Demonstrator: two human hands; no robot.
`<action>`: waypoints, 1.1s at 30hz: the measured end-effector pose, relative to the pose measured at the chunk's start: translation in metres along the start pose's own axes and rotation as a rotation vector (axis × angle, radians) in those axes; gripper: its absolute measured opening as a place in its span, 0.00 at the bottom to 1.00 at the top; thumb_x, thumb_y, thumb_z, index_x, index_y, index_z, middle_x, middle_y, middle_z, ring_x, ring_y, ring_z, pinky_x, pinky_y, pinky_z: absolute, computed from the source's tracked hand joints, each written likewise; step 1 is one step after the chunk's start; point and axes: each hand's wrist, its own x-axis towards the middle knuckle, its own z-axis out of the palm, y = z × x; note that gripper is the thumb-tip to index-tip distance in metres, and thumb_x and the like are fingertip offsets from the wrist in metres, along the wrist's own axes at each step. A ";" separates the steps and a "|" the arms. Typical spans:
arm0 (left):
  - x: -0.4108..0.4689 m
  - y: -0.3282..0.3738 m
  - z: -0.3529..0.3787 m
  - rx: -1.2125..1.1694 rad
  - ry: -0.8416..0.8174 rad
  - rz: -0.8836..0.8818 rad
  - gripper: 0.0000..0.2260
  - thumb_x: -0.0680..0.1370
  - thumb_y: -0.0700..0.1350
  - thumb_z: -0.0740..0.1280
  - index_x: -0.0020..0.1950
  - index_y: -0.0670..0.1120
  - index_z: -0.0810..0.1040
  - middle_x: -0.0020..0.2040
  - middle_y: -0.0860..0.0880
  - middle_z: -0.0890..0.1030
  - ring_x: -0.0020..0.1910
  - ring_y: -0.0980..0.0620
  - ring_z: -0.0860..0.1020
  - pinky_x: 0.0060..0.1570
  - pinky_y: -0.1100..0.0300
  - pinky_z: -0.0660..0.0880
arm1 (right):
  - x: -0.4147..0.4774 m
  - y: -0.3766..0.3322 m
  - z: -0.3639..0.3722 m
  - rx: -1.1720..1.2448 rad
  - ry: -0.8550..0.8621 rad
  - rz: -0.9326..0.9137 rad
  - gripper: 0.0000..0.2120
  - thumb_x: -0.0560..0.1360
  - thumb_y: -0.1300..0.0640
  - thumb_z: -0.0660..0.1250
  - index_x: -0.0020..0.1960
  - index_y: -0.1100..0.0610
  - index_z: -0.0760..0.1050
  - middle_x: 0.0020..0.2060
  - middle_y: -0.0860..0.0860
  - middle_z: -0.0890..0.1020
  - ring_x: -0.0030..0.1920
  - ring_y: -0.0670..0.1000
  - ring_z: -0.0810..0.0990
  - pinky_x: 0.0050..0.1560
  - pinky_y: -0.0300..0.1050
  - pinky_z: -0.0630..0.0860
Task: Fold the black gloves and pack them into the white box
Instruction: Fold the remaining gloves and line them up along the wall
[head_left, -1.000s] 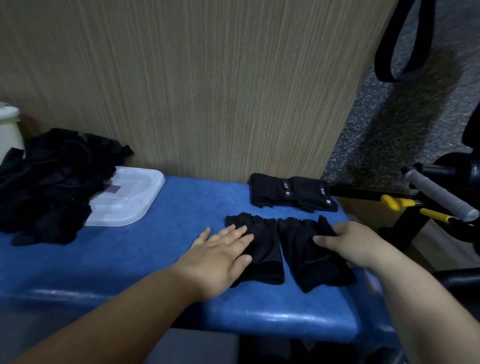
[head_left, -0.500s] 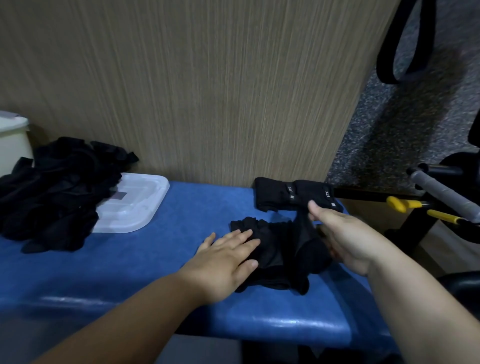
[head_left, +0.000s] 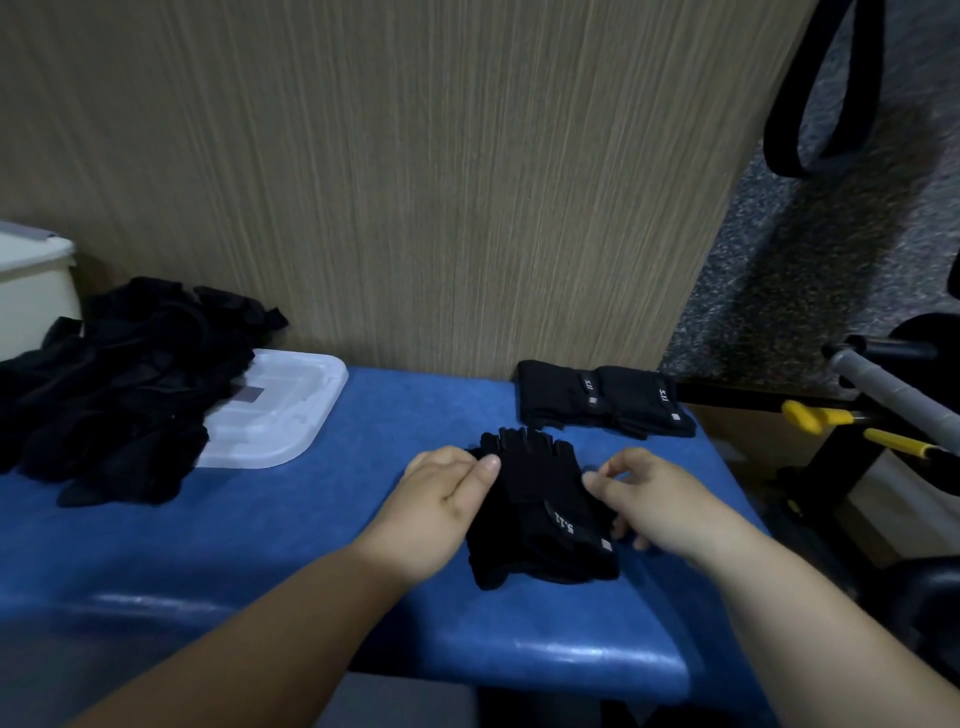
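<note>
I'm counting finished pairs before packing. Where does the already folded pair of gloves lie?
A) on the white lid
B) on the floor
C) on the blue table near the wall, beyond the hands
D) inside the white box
C: the folded pair lies on the blue table close to the wood panel, beyond the left hand and right hand, which grip the stacked gloves.

white box (head_left: 32, 291) cropped at left edge, lid (head_left: 283, 410) partly covered

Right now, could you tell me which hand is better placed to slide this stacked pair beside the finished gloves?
Probably the right hand: it holds the stacked pair's right edge, and the finished gloves lie back-right; the left hand would cross over.
</note>
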 end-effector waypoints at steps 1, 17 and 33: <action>0.002 -0.001 0.001 -0.003 0.037 -0.016 0.24 0.78 0.62 0.52 0.46 0.46 0.81 0.48 0.55 0.77 0.56 0.55 0.70 0.61 0.61 0.65 | 0.000 0.000 0.002 -0.001 -0.008 0.002 0.10 0.76 0.49 0.67 0.48 0.55 0.72 0.30 0.50 0.78 0.21 0.43 0.72 0.22 0.34 0.67; 0.000 0.019 0.000 -0.343 0.120 -0.224 0.13 0.76 0.51 0.68 0.42 0.41 0.76 0.37 0.41 0.81 0.35 0.47 0.78 0.45 0.51 0.76 | 0.011 -0.005 0.022 0.396 0.059 -0.279 0.14 0.74 0.61 0.69 0.45 0.40 0.77 0.39 0.52 0.75 0.37 0.52 0.75 0.38 0.49 0.75; -0.012 0.005 -0.002 0.306 0.177 -0.054 0.24 0.76 0.54 0.65 0.69 0.55 0.60 0.53 0.54 0.76 0.57 0.53 0.71 0.57 0.56 0.71 | 0.008 -0.005 0.033 -0.111 0.125 -0.321 0.14 0.73 0.56 0.72 0.57 0.47 0.78 0.47 0.41 0.69 0.45 0.42 0.74 0.48 0.41 0.79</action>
